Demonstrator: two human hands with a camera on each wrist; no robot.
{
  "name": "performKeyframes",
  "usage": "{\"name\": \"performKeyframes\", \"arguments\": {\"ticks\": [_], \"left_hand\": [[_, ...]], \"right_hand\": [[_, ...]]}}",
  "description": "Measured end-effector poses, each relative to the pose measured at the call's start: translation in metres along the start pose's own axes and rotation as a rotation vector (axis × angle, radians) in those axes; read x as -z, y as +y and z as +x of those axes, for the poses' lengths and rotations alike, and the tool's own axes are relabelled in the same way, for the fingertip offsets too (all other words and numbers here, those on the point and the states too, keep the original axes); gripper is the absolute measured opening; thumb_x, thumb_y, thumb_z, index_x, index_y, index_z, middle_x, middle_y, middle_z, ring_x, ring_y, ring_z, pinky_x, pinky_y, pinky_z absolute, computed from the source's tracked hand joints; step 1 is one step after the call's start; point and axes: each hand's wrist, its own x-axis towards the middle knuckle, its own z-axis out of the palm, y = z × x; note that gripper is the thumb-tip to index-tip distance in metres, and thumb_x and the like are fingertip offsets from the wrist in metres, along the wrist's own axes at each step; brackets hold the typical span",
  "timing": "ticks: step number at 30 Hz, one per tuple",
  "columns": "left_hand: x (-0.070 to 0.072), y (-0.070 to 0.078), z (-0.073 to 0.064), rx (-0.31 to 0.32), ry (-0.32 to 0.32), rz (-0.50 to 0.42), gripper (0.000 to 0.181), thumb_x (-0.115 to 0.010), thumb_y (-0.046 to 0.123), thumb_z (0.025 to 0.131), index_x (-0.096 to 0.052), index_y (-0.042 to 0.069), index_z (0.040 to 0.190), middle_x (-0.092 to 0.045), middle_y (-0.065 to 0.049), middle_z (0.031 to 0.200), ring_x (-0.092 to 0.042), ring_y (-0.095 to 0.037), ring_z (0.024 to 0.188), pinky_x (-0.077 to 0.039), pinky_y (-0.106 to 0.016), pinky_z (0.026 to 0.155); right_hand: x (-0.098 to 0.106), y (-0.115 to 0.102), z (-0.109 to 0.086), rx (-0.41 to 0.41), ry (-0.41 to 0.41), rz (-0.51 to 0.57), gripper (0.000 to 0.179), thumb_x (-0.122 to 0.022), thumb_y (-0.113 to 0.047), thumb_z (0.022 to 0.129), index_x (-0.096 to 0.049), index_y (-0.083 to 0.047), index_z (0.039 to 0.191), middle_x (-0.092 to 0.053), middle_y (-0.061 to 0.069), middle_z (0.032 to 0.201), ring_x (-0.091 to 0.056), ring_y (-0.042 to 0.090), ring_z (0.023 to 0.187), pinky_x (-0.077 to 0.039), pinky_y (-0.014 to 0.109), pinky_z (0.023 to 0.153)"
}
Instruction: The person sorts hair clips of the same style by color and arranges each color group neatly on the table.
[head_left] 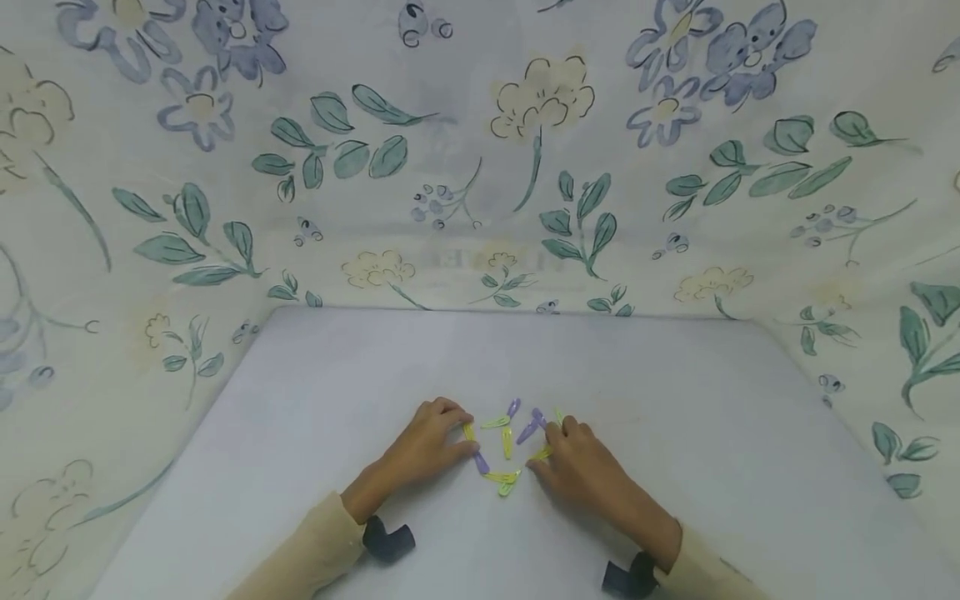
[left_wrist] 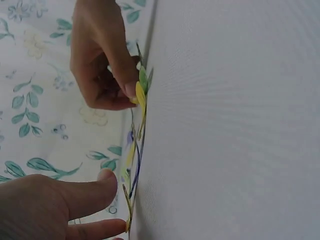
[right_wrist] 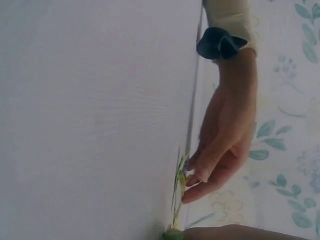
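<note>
Several small snap hair clips in yellow, green and purple lie in a loose ring on the white table. At its left side my left hand (head_left: 429,443), thumb and forefinger spread, touches a yellow hair clip (head_left: 469,432); the thumb is by a purple hair clip (head_left: 482,464). Across the ring, my right hand (head_left: 583,457) pinches another yellow hair clip (head_left: 542,454), partly hidden by its fingers. Just behind those fingers is a green hair clip (head_left: 558,414). A yellow hair clip (head_left: 507,443) lies upright inside the ring.
At the ring's near side are a yellow clip (head_left: 498,477) and a green clip (head_left: 507,489). Purple clips (head_left: 527,431) lie beside the right hand, another purple clip (head_left: 513,407) at the far side. Floral cloth (head_left: 480,192) stands behind the white table (head_left: 337,367).
</note>
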Motion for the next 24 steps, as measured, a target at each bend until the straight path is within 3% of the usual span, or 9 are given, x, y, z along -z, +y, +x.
{"name": "performKeyframes", "arguments": {"ticks": [8, 15, 19, 24], "left_hand": [[-0.004, -0.001, 0.003, 0.034, 0.045, 0.022, 0.042, -0.083, 0.026, 0.081, -0.071, 0.010, 0.119, -0.059, -0.005, 0.118, -0.050, -0.021, 0.105, -0.047, -0.039, 0.090], [-0.006, -0.011, 0.007, 0.067, 0.030, 0.014, 0.045, -0.081, 0.024, 0.084, -0.069, 0.009, 0.125, -0.059, -0.006, 0.115, -0.052, -0.020, 0.104, -0.047, -0.037, 0.090], [-0.006, -0.014, 0.010, 0.066, 0.044, -0.017, 0.046, -0.081, 0.021, 0.084, -0.068, 0.009, 0.126, -0.060, -0.007, 0.114, -0.054, -0.022, 0.107, -0.048, -0.040, 0.093], [-0.010, -0.014, 0.011, 0.056, 0.046, -0.039, 0.048, -0.080, 0.021, 0.085, -0.066, 0.010, 0.129, -0.060, -0.006, 0.115, -0.055, -0.022, 0.111, -0.048, -0.040, 0.097]], "right_hand": [[-0.003, 0.005, 0.004, 0.137, 0.094, 0.132, 0.014, -0.074, -0.011, 0.089, -0.069, -0.006, 0.101, -0.055, -0.003, 0.087, -0.046, 0.006, 0.075, -0.047, 0.019, 0.065], [-0.007, 0.010, 0.005, 0.219, 0.136, 0.240, 0.021, -0.070, 0.010, 0.084, -0.072, -0.009, 0.093, -0.060, 0.001, 0.094, -0.056, 0.010, 0.087, -0.054, 0.025, 0.077], [-0.007, 0.012, 0.006, 0.213, 0.183, 0.280, 0.022, -0.070, 0.010, 0.084, -0.074, -0.007, 0.097, -0.062, 0.003, 0.099, -0.059, 0.011, 0.089, -0.055, 0.025, 0.077], [-0.003, 0.013, 0.006, 0.093, 0.163, 0.294, 0.013, -0.076, -0.011, 0.088, -0.073, -0.005, 0.098, -0.058, -0.003, 0.086, -0.049, 0.006, 0.073, -0.047, 0.019, 0.064]]}}
